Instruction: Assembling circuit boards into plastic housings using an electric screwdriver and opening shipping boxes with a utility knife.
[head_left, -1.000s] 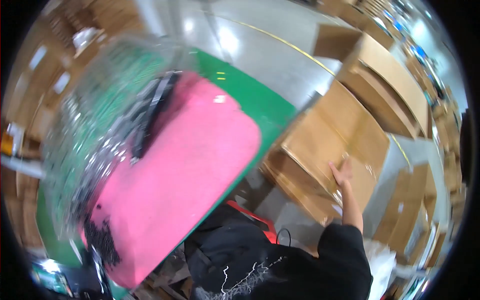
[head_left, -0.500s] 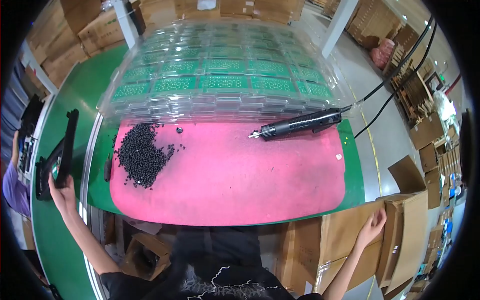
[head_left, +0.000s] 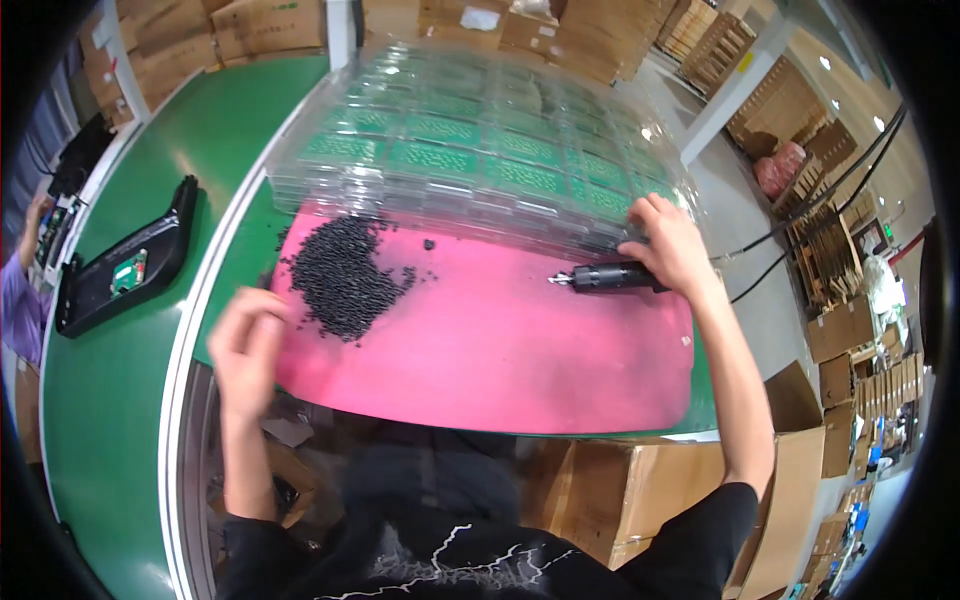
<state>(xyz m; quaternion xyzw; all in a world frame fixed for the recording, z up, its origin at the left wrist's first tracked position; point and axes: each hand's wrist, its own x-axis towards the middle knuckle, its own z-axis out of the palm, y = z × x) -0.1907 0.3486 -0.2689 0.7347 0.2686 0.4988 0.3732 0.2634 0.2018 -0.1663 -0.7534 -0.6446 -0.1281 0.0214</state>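
My right hand [head_left: 672, 242] is over the rear of a black electric screwdriver [head_left: 605, 277], its thumb and fingers apart. The screwdriver lies on the pink mat [head_left: 500, 350] with its bit toward the left; the hand hides its back end. Blurred by motion, my left hand [head_left: 245, 355] hangs at the mat's left edge with bent fingers, and nothing shows in it. Close to it is a heap of small black screw-like pieces [head_left: 345, 280]. A long black plastic housing [head_left: 130, 265] with a small green circuit board [head_left: 129, 272] in it rests on the green surface at the left.
Stacked clear plastic trays [head_left: 480, 190] holding green circuit boards stand behind the mat. A metal rail [head_left: 215, 265] separates the two green surfaces. Cardboard boxes [head_left: 670, 485] are at the lower right. Another person's purple sleeve [head_left: 22, 310] shows at far left. A cable [head_left: 790, 230] runs from the screwdriver.
My left hand has let go of the black housing, now lying flat, and moved right toward the screw heap. My right hand has risen from beside the boxes to the screwdriver. The view has shifted.
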